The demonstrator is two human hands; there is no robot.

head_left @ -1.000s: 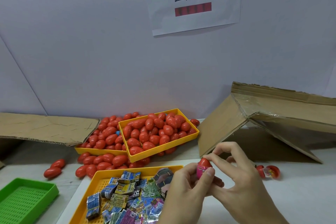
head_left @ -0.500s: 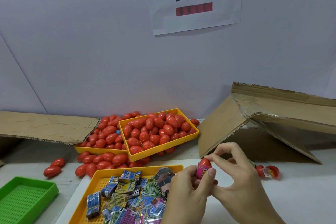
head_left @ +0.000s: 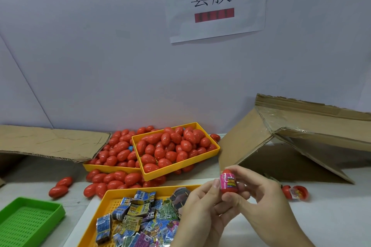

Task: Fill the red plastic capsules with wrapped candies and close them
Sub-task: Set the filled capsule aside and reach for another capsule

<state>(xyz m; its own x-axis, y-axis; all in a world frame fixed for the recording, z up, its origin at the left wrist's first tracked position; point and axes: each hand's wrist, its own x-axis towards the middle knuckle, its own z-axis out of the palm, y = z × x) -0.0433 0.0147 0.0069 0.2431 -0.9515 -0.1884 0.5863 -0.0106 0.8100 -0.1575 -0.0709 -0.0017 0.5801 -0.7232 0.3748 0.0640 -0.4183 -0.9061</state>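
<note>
At lower right of centre both hands, left hand (head_left: pixel 197 209) and right hand (head_left: pixel 261 202), pinch the capsule (head_left: pixel 228 183); it has risen slightly since a second ago, pink band on, apparently closed; likely ready for setting down.

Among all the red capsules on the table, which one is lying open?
The open capsule lies alone at the right, near the cardboard box. Its two halves gape with something colourful inside; the others look closed.

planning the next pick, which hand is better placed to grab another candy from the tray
Left. The left hand hovers directly above the candy tray; the right hand grips the capsule farther away.
</note>
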